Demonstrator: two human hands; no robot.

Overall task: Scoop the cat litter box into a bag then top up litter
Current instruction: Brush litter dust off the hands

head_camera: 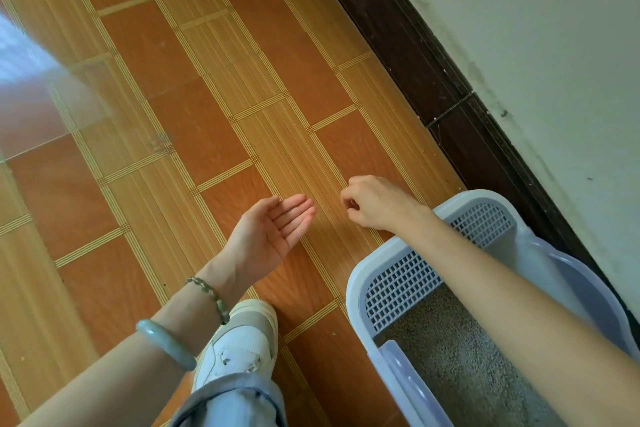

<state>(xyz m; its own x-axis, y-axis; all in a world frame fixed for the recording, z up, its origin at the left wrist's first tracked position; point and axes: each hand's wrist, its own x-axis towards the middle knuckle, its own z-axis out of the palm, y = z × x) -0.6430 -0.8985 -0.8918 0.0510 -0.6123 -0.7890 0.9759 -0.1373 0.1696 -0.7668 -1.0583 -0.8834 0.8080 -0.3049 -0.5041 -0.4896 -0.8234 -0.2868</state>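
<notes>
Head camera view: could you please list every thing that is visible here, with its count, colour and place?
litter box: one, pale blue-white, lower right by wall
grid panel: one, white, box's far end
litter: grey-brown, inside box
floor: orange-brown tiles, yellow stripes, left and centre
skirting: dark brown, below wall
wall: off-white, upper right
shoe: one, white, bottom centre
trouser leg: one, light blue, bottom centre
bead bracelet: one, dark green, left wrist
bangle: one, pale green, left forearm
left hand: open, palm up, centre
right hand: fingers curled, nothing seen in it, beyond box
</notes>
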